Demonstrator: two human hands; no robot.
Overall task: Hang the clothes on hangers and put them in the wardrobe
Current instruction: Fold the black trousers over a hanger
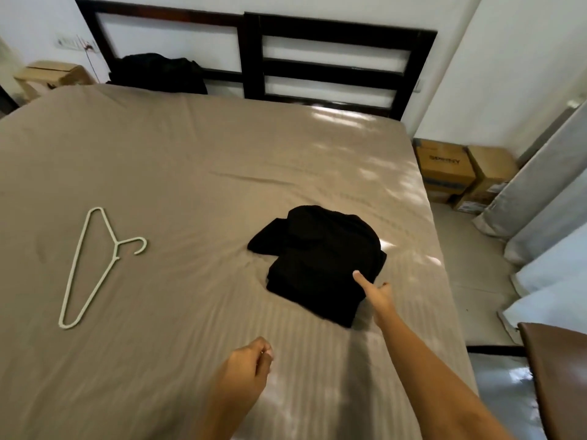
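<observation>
While looking down over the bed (190, 160), noted a black garment (317, 262) lying roughly folded on the right half of the mattress. Matte cloth, no sheen, thick soft layers. Rounded hump at the far end, squarer stacked edge at the near end, one flap spilling out to the left.

Recorded the right hand (379, 298) reaching in from the lower right, thumb laid straight on top of the garment's near right corner. Saw only one curled tip of its fingers (385, 284) at the fabric's edge. Could not tell whether closed on the cloth or merely touching it.

Found the left hand (251, 366) hovering low over the near part of the sheet, apart from the garment, fingers (265, 349) curled into the palm, gripping nothing.

Logged a white hanger (117, 249) flat on the left half of the bed, well apart from the garment. Thin, smooth, triangular outline, open hook curving toward the right.

Noted taupe bedding, smooth with faint woven stripes, shallow wrinkles, dappled sun patches toward the right side.

Marked a dark wooden headboard (333, 68) of flat rails against a white wall, with a second dark heap of cloth (158, 73) slumped against it at far left.

Off the bed: pale wooden side table (47, 74) far left, cardboard boxes (451, 166) on the floor at right, grey curtains (540, 192) in heavy vertical folds.
</observation>
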